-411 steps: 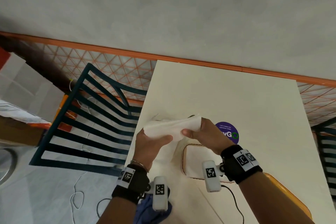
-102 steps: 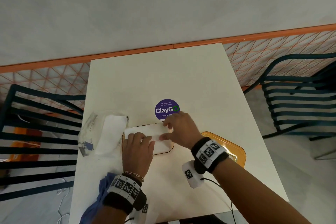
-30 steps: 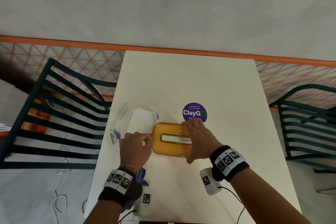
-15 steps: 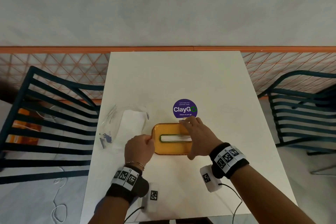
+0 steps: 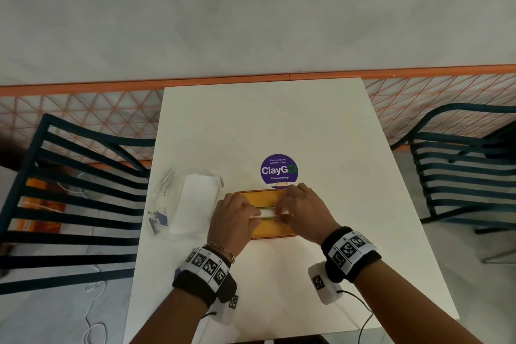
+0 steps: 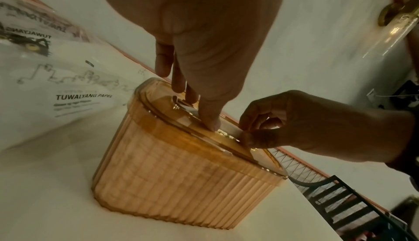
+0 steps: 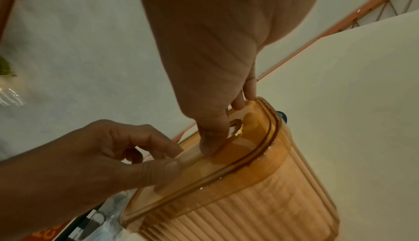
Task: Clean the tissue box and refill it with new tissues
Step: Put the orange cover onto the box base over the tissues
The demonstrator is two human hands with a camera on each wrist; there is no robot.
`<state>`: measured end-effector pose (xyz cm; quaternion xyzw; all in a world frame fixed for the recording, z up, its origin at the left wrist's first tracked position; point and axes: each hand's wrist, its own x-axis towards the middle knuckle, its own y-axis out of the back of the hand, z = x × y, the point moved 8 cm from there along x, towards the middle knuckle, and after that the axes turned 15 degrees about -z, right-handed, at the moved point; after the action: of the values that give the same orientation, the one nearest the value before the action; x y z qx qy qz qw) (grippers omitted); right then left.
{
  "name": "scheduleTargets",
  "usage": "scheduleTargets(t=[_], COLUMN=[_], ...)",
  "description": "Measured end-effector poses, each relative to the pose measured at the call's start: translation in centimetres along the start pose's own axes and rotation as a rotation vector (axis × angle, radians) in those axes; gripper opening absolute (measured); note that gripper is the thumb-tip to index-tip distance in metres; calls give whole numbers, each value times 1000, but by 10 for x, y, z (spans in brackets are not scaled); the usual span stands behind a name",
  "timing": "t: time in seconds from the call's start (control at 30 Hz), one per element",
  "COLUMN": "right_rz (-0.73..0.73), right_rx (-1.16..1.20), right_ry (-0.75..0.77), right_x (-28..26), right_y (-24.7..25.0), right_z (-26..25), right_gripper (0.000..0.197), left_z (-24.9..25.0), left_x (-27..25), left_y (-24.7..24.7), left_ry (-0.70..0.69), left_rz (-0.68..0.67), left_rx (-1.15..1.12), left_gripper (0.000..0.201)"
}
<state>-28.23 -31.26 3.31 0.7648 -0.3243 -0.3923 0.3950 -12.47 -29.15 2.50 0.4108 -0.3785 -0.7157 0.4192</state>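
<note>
The head view is evenly and softly lit, with only faint shadows cast on the white table (image 5: 279, 126). Straight lines are bowed towards the edges by the wide lens. Both wrist views are rendered dim, warm-tinted and grainy, with nearby skin blurred.

White table (image 5: 293, 126), head view: three items lying directly on its surface.
An amber ribbed tissue box (image 5: 265, 227) is seen standing upright at the near middle, lid on, a white tissue (image 5: 268, 213) showing in the lid slot; the grip is made here by both hands at the slot. Just left of the grip, a clear plastic pack of white tissues (image 5: 192, 204) is laid flat, close beside the box; contact cannot be judged. Just beyond the grip, a round purple "ClayGo" sticker (image 5: 279, 169) is fixed flat to the top, its near edge partly covered by the box.
</note>
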Motion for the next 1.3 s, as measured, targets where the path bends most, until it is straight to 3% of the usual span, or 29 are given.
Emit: scheduleTargets(t=[0.13, 0.33, 0.6, 0.67, 0.77, 0.83, 0.9, 1.0, 1.3], right_rz=[-13, -46, -19, -20, -62, -172, -279, -252, -140], right_rx=[-41, 93, 185, 233, 430, 541, 579, 628, 628], right_ry=[22, 16, -39, -88, -253, -364, -377, -363, -374], right_x=[5, 2, 1, -6, -22, -32, -36, -35, -15], right_y=[0, 11, 20, 17, 4, -18, -39, -48, 1], right_z=[0, 6, 17, 28, 57, 73, 79, 80, 113], right_gripper=[10, 8, 11, 26, 78, 88, 68, 40, 24], left_z=[3, -6, -6, -14, -36, -44, -40, -38, -18], left_x=[6, 7, 1, -3, -18, -31, -40, -44, 9], left_y=[2, 11, 19, 21, 17, 3, -13, -20, 4], left_ry=[-20, 3, 44, 82, 261, 402, 468, 526, 485], left_rz=[3, 21, 41, 63, 69, -14, -116, -97, -14], left_rx=[66, 133, 49, -68, -397, -582, -634, -679, -748], left_gripper=[7, 3, 7, 6, 34, 46, 43, 37, 33])
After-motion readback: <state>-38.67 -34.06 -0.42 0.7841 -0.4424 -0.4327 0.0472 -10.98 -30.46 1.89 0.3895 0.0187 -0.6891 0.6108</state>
